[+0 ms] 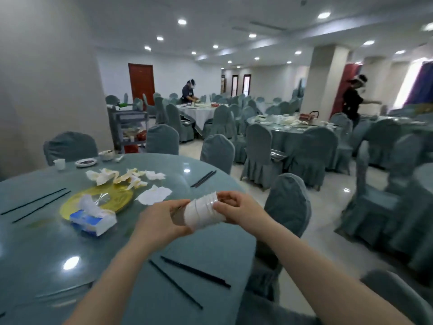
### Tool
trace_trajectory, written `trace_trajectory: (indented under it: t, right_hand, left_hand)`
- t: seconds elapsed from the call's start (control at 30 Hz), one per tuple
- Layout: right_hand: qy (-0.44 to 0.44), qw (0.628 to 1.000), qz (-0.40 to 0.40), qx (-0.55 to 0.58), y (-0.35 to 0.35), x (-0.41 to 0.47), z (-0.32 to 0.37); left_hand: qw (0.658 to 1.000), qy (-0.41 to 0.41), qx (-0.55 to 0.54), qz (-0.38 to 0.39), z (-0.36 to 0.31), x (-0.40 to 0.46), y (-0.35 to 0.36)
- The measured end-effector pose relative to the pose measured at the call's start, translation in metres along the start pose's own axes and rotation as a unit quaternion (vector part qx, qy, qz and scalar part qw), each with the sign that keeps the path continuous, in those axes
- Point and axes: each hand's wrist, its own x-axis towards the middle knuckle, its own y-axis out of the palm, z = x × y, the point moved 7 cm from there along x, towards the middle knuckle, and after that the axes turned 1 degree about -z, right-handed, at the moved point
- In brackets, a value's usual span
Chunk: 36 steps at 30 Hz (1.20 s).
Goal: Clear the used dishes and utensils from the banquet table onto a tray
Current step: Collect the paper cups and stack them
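Both hands hold a stack of white plastic cups (202, 211) lying sideways above the round banquet table's (98, 256) right edge. My left hand (161, 222) grips the stack's base end. My right hand (236, 207) pinches the rim end. Black chopsticks (187, 277) lie on the table just below my arms, another pair (203, 178) at the far right, and more (35, 204) on the left. At the far edge stand a white cup (60, 163), a small used plate (85, 162) and a bowl (106, 155).
A yellow dish (110, 202) sits mid-table with a blue tissue pack (92, 221) on it and crumpled napkins (126, 177) behind. Covered chairs (288, 202) ring the table. A service cart (131, 130) stands beyond it. Two people work at other tables.
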Motion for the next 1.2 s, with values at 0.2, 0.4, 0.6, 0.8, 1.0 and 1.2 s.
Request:
trace_trajectory:
  t: [0.2,0.4,0.6,0.8,1.0,1.2]
  right_hand:
    - [0.024,0.993,-0.111,-0.017,-0.158,-0.146,-0.032]
    - [0.049,0.973,-0.226,-0.024,-0.275,-0.294,-0.078]
    - [0.059,0.952,-0.287,-0.09,-0.351,-0.366,-0.081]
    - [0.071,0.947,-0.29,-0.117,-0.419,-0.381,-0.101]
    - [0.105,0.95,-0.282,-0.084,-0.506,-0.341,-0.143]
    - [0.102,0.947,-0.301,-0.053,-0.596,-0.292,-0.18]
  left_hand:
    - [0.986,0.108,-0.082,0.097,-0.152,-0.036,0.126]
    - [0.96,0.168,-0.126,0.188,-0.281,-0.097,0.248]
    - [0.947,0.201,-0.137,0.211,-0.368,-0.123,0.311]
    - [0.95,0.216,-0.135,0.182,-0.427,-0.107,0.368]
    - [0.959,0.179,-0.158,0.154,-0.449,-0.039,0.439]
    - [0.971,0.126,-0.17,0.112,-0.464,0.032,0.492]
